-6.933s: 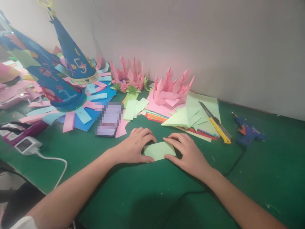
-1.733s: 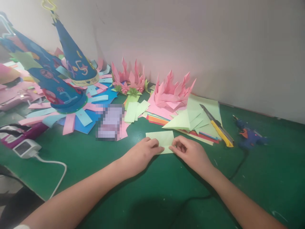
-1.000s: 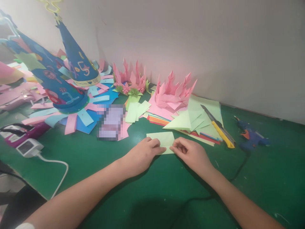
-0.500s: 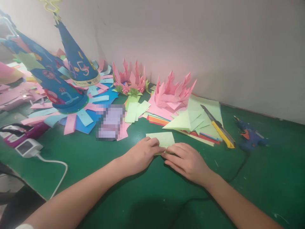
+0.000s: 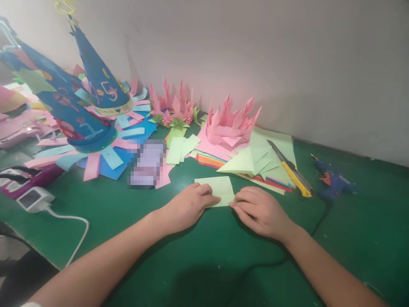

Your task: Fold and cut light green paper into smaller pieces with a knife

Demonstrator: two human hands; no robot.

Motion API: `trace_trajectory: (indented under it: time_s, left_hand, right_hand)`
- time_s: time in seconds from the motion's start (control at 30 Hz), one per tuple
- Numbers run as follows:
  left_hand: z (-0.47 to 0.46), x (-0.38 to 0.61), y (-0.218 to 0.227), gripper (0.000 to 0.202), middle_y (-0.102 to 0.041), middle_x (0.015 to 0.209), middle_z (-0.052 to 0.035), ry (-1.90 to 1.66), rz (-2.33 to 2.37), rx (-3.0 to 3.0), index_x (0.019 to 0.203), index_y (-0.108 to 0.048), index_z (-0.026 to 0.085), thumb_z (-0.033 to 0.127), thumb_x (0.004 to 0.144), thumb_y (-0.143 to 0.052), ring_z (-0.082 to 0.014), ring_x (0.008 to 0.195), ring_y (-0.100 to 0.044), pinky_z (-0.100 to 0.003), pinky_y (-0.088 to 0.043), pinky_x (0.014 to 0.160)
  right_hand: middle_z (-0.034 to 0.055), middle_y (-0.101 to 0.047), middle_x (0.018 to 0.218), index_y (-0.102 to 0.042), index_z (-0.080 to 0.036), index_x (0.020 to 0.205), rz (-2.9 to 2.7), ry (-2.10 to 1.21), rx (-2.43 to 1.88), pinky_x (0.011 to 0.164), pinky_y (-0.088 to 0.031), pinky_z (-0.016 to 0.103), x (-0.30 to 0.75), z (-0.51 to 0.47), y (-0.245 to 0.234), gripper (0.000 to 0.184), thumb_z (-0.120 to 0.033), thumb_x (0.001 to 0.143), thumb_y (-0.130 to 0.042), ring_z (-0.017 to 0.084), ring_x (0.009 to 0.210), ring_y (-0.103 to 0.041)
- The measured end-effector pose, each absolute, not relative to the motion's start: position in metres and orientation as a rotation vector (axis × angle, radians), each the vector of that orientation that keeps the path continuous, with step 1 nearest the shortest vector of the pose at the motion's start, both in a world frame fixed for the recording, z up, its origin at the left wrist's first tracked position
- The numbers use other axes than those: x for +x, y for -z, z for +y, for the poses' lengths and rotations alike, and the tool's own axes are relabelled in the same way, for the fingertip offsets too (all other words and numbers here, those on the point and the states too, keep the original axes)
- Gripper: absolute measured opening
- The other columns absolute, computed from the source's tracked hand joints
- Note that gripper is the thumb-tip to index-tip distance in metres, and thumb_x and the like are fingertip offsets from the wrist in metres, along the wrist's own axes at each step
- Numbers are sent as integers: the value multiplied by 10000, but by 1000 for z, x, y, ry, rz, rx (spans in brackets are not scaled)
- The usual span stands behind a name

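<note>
A small pale green sheet of paper (image 5: 220, 187) lies on the green table, with a crease across it. My left hand (image 5: 189, 207) holds its left side, fingers curled and the thumb laid over the lower part. At the lower right corner, my right hand (image 5: 260, 211) pinches the edge between thumb and fingers. The fingertips partly cover the paper's near edge. Just beyond the sheet are a pink folded-paper crown (image 5: 230, 128) and a stack of coloured paper (image 5: 211, 160).
To the right lie a yellow utility knife (image 5: 292, 172), blade out, and a blue glue gun (image 5: 335, 181) whose cord runs toward me. Blue cone hats (image 5: 86, 123), a second pink crown (image 5: 172, 108), a blurred phone (image 5: 147, 164) and a white charger (image 5: 35, 199) occupy the left.
My right hand has slid right along the near edge to the paper's corner, uncovering more of the sheet. My left hand stays on the left side. The view has shifted slightly.
</note>
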State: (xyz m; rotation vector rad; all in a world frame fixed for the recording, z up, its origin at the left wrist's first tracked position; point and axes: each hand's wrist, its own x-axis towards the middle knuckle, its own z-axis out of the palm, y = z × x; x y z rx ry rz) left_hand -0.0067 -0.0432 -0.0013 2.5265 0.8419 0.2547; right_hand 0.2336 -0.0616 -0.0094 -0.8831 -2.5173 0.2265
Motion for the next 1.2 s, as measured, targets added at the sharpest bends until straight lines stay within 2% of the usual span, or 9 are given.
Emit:
trace_trajectory:
  time_s: [0.17,0.4,0.53,0.77,0.97,1.1,1.2]
  left_hand:
    - [-40,-15,-2,454,-561,984,-57,-283,759,2511,1129,-648,235,-4,847,-384,-159,858,-546,-285,-439,816]
    - [-43,-24,-13,436,-574,946,-44,-182,755,2498,1000,-702,225,-26,806,-404,-148,837,-556,-241,-435,740]
    - [-42,-30,-22,435,-577,851,-26,-126,781,2481,894,-720,207,-54,745,-405,-130,769,-549,-222,-425,683]
    - [-33,-44,-25,433,-621,811,-6,-171,805,2426,855,-737,216,-32,713,-411,-115,742,-574,-205,-437,655]
    - [-31,-33,-16,285,-599,643,-22,-363,980,2568,587,-636,168,11,693,-423,-160,674,-530,-268,-416,615]
    - [-35,-21,-8,312,-640,813,-58,-701,941,2572,762,-665,157,31,802,-382,-166,756,-535,-300,-447,722]
    - [-40,-14,-1,293,-633,936,-75,-623,736,2620,928,-662,158,56,854,-398,-165,830,-551,-287,-461,768]
  right_hand:
    - [47,-611,740,-621,-181,691,-2498,-216,-897,698,-454,330,240,-58,9,244,-137,876,-468,158,717,-522]
    - [58,-684,922,-640,-193,787,-2481,-232,-827,804,-497,359,237,-59,11,200,-97,858,-479,181,858,-598]
    - [57,-700,915,-639,-190,779,-2452,-236,-838,801,-515,355,238,-58,13,186,-95,850,-495,177,848,-621]
    - [49,-709,911,-638,-196,780,-2448,-189,-837,792,-534,352,237,-59,14,181,-102,846,-498,173,844,-639]
    - [66,-704,1021,-637,-203,864,-2464,-154,-813,850,-540,372,236,-59,15,177,-121,864,-480,190,959,-644]
    - [74,-701,1013,-626,-197,848,-2482,-166,-818,852,-536,373,236,-59,14,168,-123,868,-477,191,943,-644]
    - [75,-696,1010,-620,-194,830,-2506,-169,-825,844,-531,371,236,-59,14,163,-124,868,-478,190,933,-637]
